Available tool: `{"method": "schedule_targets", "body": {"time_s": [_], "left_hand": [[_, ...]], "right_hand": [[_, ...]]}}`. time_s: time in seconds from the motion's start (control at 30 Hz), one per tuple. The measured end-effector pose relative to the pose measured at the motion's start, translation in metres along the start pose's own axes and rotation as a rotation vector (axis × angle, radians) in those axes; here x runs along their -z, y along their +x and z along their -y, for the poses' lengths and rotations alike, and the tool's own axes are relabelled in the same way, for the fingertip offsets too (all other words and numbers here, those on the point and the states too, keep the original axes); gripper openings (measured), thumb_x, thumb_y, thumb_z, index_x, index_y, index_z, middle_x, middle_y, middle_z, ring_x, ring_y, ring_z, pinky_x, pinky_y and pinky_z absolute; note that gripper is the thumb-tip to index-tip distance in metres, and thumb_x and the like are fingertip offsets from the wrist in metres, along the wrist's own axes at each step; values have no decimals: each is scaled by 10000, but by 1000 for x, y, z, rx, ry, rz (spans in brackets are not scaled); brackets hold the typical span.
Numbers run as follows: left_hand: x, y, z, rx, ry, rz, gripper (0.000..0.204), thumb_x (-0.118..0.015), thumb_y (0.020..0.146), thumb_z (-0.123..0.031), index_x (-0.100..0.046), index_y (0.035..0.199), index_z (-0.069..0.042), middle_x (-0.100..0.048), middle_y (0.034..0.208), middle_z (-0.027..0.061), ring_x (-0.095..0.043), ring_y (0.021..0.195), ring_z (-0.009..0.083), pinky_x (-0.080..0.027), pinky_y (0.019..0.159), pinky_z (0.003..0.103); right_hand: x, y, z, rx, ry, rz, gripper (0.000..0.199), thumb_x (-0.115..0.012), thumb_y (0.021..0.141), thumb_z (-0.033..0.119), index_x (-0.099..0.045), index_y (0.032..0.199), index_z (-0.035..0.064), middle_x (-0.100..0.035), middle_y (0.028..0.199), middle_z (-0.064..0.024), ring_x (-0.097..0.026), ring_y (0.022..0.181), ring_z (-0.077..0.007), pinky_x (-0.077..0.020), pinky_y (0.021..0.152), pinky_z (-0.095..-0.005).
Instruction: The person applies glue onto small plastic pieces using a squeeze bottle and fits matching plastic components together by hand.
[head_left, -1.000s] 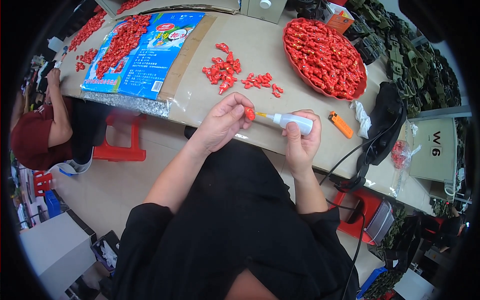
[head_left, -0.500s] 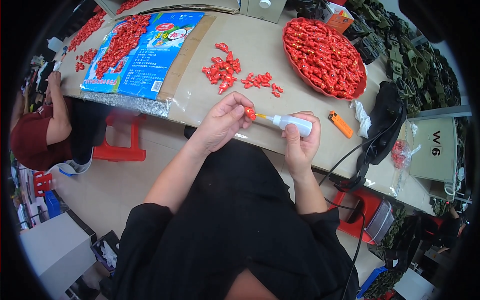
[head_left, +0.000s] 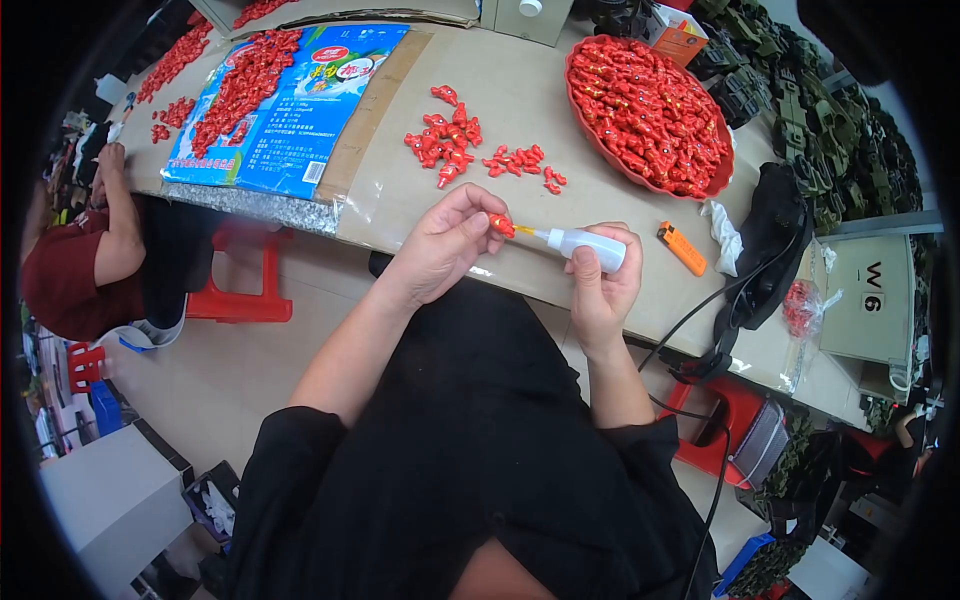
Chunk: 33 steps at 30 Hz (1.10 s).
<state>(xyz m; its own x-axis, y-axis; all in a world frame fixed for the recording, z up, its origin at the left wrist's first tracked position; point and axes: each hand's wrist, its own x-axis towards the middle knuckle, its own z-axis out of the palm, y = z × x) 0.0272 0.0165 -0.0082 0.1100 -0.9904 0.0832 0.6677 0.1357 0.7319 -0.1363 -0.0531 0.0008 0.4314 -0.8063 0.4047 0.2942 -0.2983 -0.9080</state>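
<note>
Between the thumb and fingers of my left hand point(head_left: 450, 240) is a small glossy red plastic figure point(head_left: 501, 226). My right hand point(head_left: 607, 280) is wrapped round a white squeeze bottle point(head_left: 590, 248) with a thin nozzle. The bottle lies nearly level, its nozzle pointing left, and the yellowish tip meets or almost meets the figure; exact contact is too small to tell. Just beyond my hands, a loose pile of red figures point(head_left: 442, 142) and a smaller cluster of red pieces point(head_left: 515, 160) lie on the table.
A red bowl point(head_left: 728, 185) heaped with red figures stands at the far right. Near my right hand lie an orange lighter point(head_left: 682, 249), a crumpled white tissue point(head_left: 724, 238) and a black bag with a cable point(head_left: 765, 250). More figures cover a blue printed sheet point(head_left: 270, 165). A co-worker point(head_left: 85, 250) sits left.
The figure in my left hand has turned slightly, and the bottle has shifted a touch. Both grips stay the same.
</note>
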Motion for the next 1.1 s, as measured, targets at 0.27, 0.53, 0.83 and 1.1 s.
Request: {"method": "schedule_targets", "body": {"time_s": [0.27,0.53,0.83,1.1], "left_hand": [[-1,0,0,-10,-4,-1,106,-461,858,-89,-461,948,-33,-506,864,47,-451,774,113,-366,706,242],[-3,-3,0,-21,42,-92,218,-553,794,-28,-476,997,-31,-501,1015,68,-513,912,133,-424,810,277],[-5,-3,0,-70,53,-119,221,-530,787,27,-478,1000,-3,-528,976,77,-523,923,140,-434,849,299],[-6,-3,1,-75,51,-136,235,-529,779,46,-475,1002,-5,-524,970,70,-524,917,138,-428,861,297]], "right_hand": [[1,-1,-2,15,-18,13,197,-522,835,114,-402,949,6,-450,867,-76,-448,630,-93,-386,567,-203],[-3,-1,4,-17,160,-102,201,-533,827,94,-390,933,0,-439,863,-68,-453,658,-90,-391,586,-205],[0,-3,0,1,63,-60,177,-514,833,84,-405,950,9,-441,863,-70,-453,650,-99,-393,579,-215],[0,-4,0,-13,59,-55,179,-512,835,87,-401,950,6,-443,869,-71,-451,651,-97,-395,583,-217]]}}
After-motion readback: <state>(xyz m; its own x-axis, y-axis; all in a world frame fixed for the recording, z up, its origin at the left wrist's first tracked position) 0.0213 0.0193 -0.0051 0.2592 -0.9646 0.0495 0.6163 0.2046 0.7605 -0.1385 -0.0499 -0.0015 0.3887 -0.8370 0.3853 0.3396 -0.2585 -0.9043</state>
